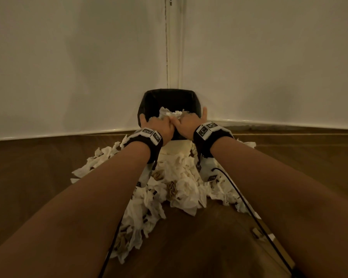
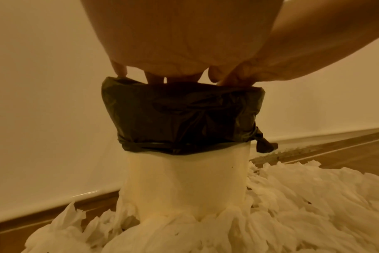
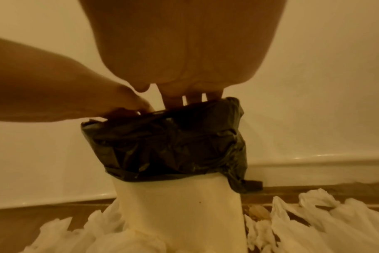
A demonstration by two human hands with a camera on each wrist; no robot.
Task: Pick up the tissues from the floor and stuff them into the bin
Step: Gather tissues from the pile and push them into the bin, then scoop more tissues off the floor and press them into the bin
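Fingers (image 1: 170, 119) of both the left hand (image 1: 161, 126) and right hand (image 1: 187, 123) are curled down into the bin (image 1: 149, 101), gripping a tissue wad (image 1: 167, 113), with more tissues (image 1: 179, 183) piled on the floor (image 1: 38, 167).

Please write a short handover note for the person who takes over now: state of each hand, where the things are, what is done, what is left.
Left hand: over the bin mouth, fingers pressing down on the tissues inside; whether it grips any is hidden.
Right hand: same, beside the left, thumb out over the right rim.
Bin: white, with a black bag, standing in the wall corner.
Done: some tissues in the bin, reaching near the rim.
Left: a large pile of tissues on the floor in front of and around the bin must be picked up and stuffed in.
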